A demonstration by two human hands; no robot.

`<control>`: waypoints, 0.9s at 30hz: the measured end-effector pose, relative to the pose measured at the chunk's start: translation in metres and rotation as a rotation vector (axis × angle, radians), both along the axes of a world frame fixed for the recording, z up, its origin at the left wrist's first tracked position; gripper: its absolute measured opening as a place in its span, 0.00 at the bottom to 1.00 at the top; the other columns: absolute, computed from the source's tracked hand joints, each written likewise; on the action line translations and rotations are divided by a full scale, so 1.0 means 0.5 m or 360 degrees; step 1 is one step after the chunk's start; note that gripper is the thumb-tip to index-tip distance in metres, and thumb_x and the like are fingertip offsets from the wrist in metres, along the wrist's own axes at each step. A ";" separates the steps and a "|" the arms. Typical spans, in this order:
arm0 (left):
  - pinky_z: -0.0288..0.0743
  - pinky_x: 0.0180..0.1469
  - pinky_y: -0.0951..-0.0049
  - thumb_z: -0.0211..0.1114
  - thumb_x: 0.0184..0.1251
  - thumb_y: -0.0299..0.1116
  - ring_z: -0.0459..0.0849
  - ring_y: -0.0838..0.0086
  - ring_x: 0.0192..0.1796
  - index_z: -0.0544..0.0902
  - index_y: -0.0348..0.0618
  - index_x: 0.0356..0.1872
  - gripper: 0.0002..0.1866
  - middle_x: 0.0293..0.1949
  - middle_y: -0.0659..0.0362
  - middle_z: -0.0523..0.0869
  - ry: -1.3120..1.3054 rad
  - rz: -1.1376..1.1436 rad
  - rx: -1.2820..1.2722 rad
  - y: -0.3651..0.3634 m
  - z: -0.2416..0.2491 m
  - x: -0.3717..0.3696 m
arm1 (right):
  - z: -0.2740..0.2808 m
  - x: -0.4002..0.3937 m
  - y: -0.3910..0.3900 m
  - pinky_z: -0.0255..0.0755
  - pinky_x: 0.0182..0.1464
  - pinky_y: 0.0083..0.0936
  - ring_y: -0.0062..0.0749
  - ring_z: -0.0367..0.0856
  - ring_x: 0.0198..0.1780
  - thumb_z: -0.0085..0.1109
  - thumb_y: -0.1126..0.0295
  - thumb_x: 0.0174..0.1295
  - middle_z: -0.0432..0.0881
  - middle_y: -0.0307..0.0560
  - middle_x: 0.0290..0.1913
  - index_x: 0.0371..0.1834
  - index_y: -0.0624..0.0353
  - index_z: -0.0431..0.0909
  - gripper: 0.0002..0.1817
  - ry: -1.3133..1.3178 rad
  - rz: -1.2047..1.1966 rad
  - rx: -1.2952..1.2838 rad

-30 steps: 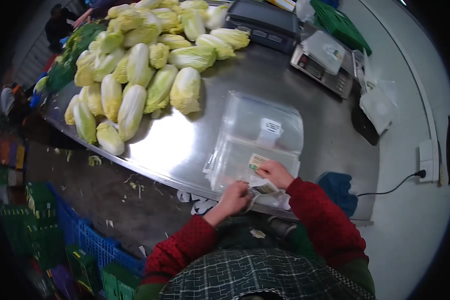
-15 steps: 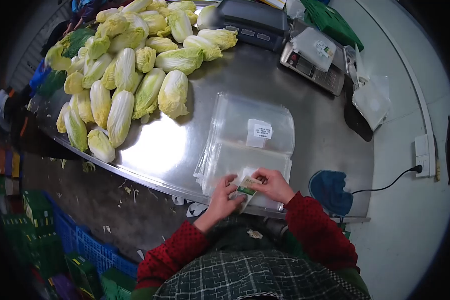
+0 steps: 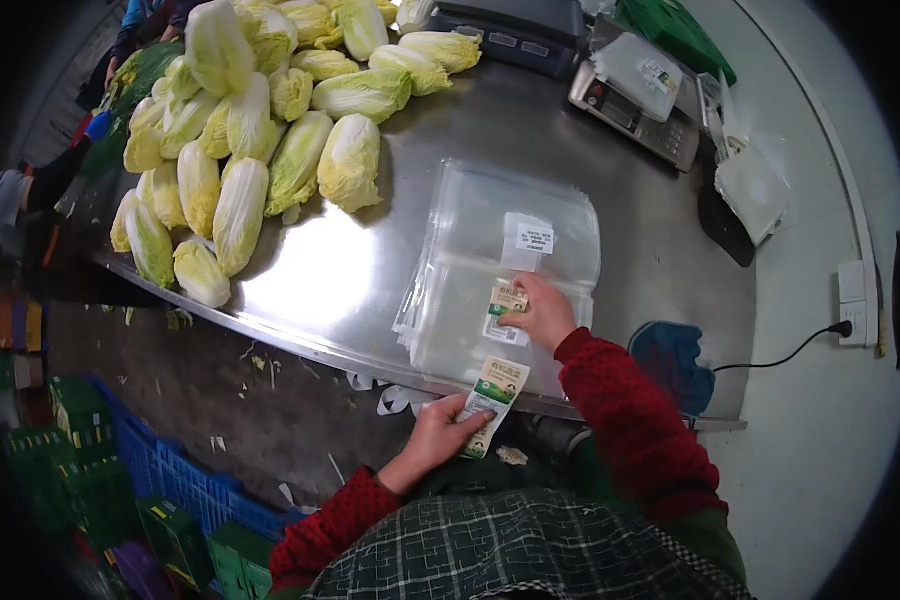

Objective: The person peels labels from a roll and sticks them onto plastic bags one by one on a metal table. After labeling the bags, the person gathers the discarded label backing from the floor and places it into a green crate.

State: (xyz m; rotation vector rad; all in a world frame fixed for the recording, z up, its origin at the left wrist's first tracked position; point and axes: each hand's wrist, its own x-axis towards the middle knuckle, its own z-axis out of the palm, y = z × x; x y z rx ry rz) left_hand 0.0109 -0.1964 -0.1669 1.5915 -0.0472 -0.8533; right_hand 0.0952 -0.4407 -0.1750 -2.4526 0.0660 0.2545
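Near the table's front edge, my left hand (image 3: pixel 444 432) pinches a strip of printed labels (image 3: pixel 502 381), cream and green, that hangs toward my apron. My right hand (image 3: pixel 543 312) is over a stack of clear plastic bags (image 3: pixel 452 318), thumb and fingers closed on a single sticker label (image 3: pixel 507 325) of the same print. That label lies against the top bag's surface. Farther up the stack, a white label with dark print (image 3: pixel 532 238) shows on the bags.
Napa cabbages (image 3: pixel 240 215) are heaped on the left of the steel table (image 3: pixel 400 180). A scale (image 3: pixel 620 120) with more bags on it stands at the back right. A blue cloth (image 3: pixel 670 365) lies front right. Crates (image 3: pixel 170 480) stand on the floor at left.
My hands have moved apart: the right went forward with one label onto the bags, while the left drew back slightly with the strip. At the back left, a cabbage has risen above the heap.
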 end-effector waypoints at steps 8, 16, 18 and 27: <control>0.73 0.38 0.67 0.67 0.60 0.33 0.82 0.63 0.35 0.83 0.37 0.40 0.11 0.32 0.52 0.81 -0.0492 -0.0260 -0.0123 0.011 0.015 0.023 | -0.018 -0.082 0.030 0.68 0.46 0.40 0.46 0.74 0.44 0.73 0.62 0.42 0.75 0.46 0.39 0.36 0.55 0.76 0.20 -0.0313 0.0389 -0.0384; 0.74 0.44 0.59 0.66 0.57 0.31 0.79 0.54 0.45 0.82 0.39 0.36 0.08 0.37 0.50 0.81 -0.1064 -0.0358 0.0033 -0.072 -0.009 0.088 | -0.027 -0.043 -0.011 0.70 0.41 0.44 0.51 0.77 0.39 0.58 0.61 0.58 0.80 0.51 0.31 0.25 0.60 0.79 0.13 -0.0082 0.0434 0.0089; 0.74 0.46 0.58 0.66 0.57 0.32 0.78 0.52 0.48 0.81 0.39 0.33 0.08 0.39 0.49 0.82 -0.0831 -0.0894 0.0446 -0.072 0.004 0.077 | -0.020 -0.041 -0.010 0.69 0.41 0.45 0.53 0.77 0.38 0.56 0.61 0.60 0.80 0.54 0.31 0.26 0.61 0.79 0.14 0.0043 0.0426 0.0080; 0.74 0.49 0.64 0.64 0.60 0.28 0.81 0.60 0.47 0.83 0.40 0.46 0.12 0.43 0.50 0.83 -0.0834 -0.0430 0.0170 -0.073 -0.052 0.111 | 0.046 0.052 -0.078 0.72 0.40 0.39 0.46 0.79 0.32 0.56 0.65 0.61 0.79 0.54 0.28 0.29 0.63 0.80 0.11 -0.0418 -0.0342 0.0396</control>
